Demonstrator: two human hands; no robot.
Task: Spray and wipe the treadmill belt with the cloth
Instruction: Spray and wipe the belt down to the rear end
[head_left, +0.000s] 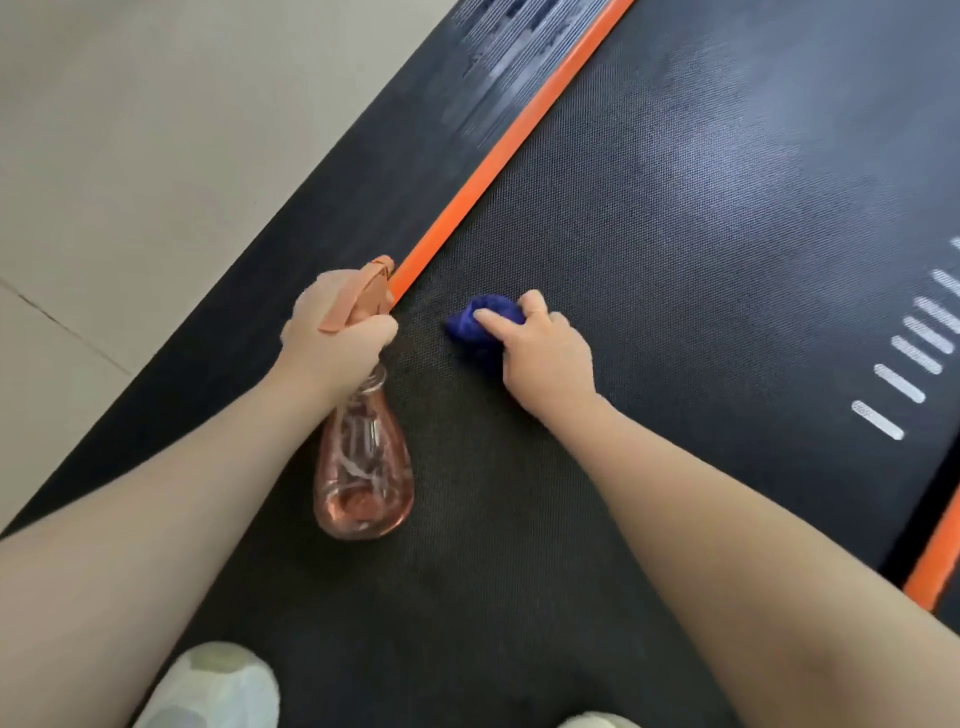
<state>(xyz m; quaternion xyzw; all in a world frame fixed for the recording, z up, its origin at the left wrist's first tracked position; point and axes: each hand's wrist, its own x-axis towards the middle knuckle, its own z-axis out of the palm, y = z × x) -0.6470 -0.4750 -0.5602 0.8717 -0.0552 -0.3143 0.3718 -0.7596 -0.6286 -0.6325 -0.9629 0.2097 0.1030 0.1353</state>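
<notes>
The black textured treadmill belt (675, 218) fills the middle of the view, with paler streaks toward the far right. My left hand (337, 327) grips the neck and orange trigger head of a clear pink spray bottle (363, 467), whose body hangs just above the belt. My right hand (545, 353) holds a bunched blue cloth (480, 319) and presses it on the belt, close to the orange strip.
An orange strip (498, 166) divides the belt from the black side rail (374, 171) on the left; a second orange strip (935, 561) shows at the right edge. Beige tiled floor (130, 156) lies beyond the rail. White shoes (208, 686) stand on the belt at the bottom.
</notes>
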